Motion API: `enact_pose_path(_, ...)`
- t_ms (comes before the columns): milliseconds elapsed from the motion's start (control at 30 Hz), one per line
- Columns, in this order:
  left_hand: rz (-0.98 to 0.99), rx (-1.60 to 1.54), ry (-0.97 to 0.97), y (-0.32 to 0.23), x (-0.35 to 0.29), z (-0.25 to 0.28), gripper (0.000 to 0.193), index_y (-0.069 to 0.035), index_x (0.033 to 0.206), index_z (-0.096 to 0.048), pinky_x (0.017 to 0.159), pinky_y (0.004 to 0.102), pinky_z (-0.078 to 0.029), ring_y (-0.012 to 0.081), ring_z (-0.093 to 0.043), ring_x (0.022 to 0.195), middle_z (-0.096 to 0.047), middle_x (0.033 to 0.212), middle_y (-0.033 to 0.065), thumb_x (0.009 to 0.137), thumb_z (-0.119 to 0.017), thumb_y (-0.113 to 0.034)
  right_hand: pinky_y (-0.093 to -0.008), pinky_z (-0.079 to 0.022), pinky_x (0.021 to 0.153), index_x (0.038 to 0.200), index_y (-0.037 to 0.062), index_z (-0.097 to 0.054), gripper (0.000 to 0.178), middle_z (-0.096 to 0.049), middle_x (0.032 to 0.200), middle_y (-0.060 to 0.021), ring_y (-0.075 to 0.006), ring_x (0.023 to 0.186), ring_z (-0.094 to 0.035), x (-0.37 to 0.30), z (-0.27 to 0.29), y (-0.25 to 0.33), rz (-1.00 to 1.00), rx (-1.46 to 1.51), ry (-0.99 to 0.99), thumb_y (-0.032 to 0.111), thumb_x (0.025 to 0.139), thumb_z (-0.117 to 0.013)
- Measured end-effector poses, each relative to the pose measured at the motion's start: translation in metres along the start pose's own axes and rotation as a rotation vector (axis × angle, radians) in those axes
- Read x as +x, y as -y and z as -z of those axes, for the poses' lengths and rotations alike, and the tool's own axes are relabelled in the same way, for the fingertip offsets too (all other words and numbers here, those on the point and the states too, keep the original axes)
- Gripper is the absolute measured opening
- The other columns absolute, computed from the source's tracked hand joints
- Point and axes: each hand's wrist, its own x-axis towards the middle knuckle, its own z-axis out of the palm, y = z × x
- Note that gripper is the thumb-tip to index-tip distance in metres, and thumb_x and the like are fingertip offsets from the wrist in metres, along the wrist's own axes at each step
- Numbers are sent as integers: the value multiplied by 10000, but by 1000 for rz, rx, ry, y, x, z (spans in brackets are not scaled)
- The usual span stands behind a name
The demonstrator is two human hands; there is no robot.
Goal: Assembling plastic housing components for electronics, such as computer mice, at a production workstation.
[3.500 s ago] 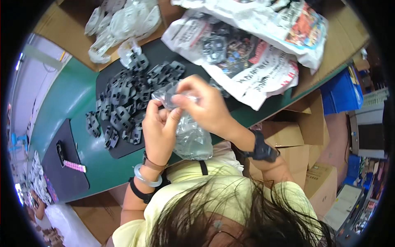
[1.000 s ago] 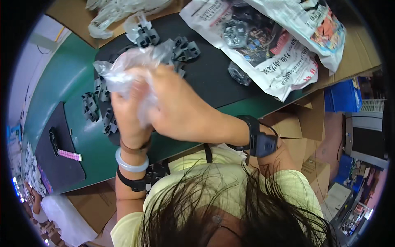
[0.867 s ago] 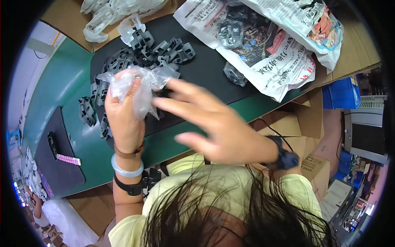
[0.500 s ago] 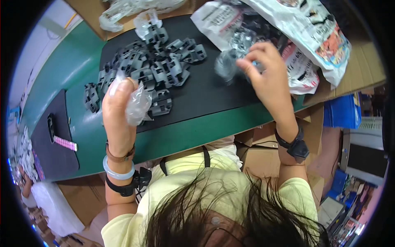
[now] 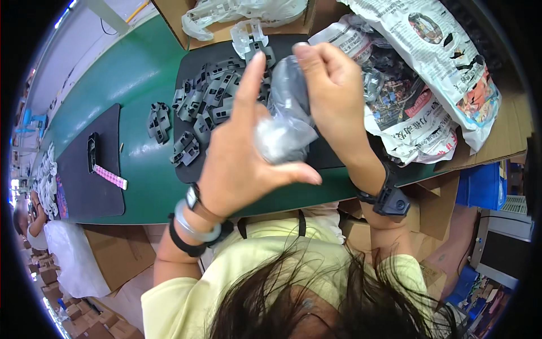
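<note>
A clear plastic bag with a grey piece inside hangs upright over the mat. My right hand is closed on its upper right edge, thumb and fingers pinched together. Facing the bag from the left is my left hand, its index finger pointing up and its thumb stretched out to the right. Whitish crumpled plastic shows between that palm and the bag; whether the hidden fingers touch it I cannot tell. Several grey moulded plastic parts lie heaped on the black mat, partly hidden behind my left hand.
Printed paper sacks holding more bagged pieces lie at the back right. A cardboard box with clear plastic stands at the back. On the green table's left, another dark mat carries a black tool with a pink patterned handle.
My right hand has drawn a bagged grey piece leftward from beside the sacks. My left hand has moved right, and its index finger and thumb have spread. The view has shifted.
</note>
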Motion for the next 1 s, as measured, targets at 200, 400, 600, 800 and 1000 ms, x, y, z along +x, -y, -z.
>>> enact_pose_path(200, -105, 172, -153, 27, 14, -3, 615, -67, 1205, -467, 756, 275, -459, 202, -585, 801, -596, 891, 144, 669, -755, -158, -193, -320, 436, 685, 43, -572, 299, -475, 543, 60, -15, 491, -389, 18, 1, 3, -140, 166, 358, 280, 866, -602)
enact_pose_path(400, 173, -489, -341, 34, 21, 2, 154, 0, 887, -529, 557, 219, -413, 51, -473, 640, -548, 739, -7, 784, -596, -93, -182, -441, 662, 1046, 14, -500, 452, -581, 963, -72, -85, 763, -554, -7, 3, 11, -179, 621, 425, 351, 795, -669)
enact_pose_path(600, 265, -733, -246, 28, 13, 1, 215, -7, 975, -510, 634, 213, -432, 64, -506, 714, -554, 837, 10, 819, -594, -130, -269, -485, 732, 909, 24, -580, 244, -606, 832, -87, -145, 828, -605, -32, -1, -6, 321, -159, 184, -99, 704, -528)
enact_pose_path(800, 30, -189, 100, 34, 17, 55, 378, 12, 1133, -554, 804, 254, -428, 94, -526, 840, -587, 1066, 58, 803, -616, -163, -208, -444, 749, 1018, 17, -579, 202, -589, 955, -14, -73, 849, -548, -11, 16, 3, 134, 231, 447, -42, 840, -504)
enact_pose_path(1000, 1, -222, -38, 44, 26, 52, 170, 17, 878, -611, 627, 209, -427, 54, -508, 692, -602, 787, 6, 827, -622, -145, -196, -440, 721, 1096, 36, -584, 253, -585, 984, -20, -47, 786, -535, -5, 6, -3, 65, 265, 379, 63, 846, -567)
